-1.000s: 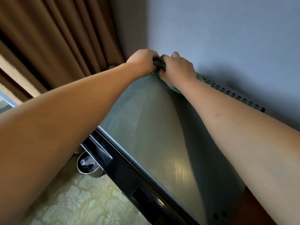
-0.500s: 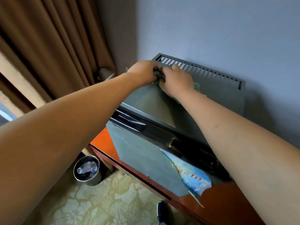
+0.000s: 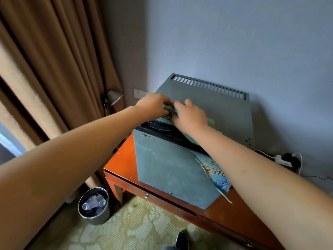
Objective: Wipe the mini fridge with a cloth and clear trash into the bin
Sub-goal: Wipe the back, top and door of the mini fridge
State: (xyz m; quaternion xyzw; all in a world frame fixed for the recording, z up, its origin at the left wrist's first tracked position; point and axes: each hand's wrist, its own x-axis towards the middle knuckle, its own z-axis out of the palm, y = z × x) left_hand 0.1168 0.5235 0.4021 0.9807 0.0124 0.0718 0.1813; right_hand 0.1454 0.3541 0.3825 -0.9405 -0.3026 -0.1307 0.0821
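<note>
A grey mini fridge (image 3: pixel 225 109) stands on an orange-brown wooden table (image 3: pixel 126 163) against the wall. Both hands meet at the front left of its top. My left hand (image 3: pixel 153 105) and my right hand (image 3: pixel 191 116) each grip a bunched green cloth (image 3: pixel 211 123), which lies under my right hand and trails over the top's front edge. A blue printed leaflet (image 3: pixel 216 174) hangs on the fridge door. A round metal bin (image 3: pixel 94 206) holding clear plastic bottles sits on the carpet at lower left.
Brown curtains (image 3: pixel 54 78) hang at left, with a small lamp (image 3: pixel 113 98) and a wall socket (image 3: pixel 138 92) beside them. A white power strip with cables (image 3: pixel 286 160) lies on the table at right. My shoe (image 3: pixel 182 239) shows at the bottom.
The view has pulled back and up, so the whole fridge, table and bin show. Both hands have drawn the cloth from the back of the fridge top toward its front left edge.
</note>
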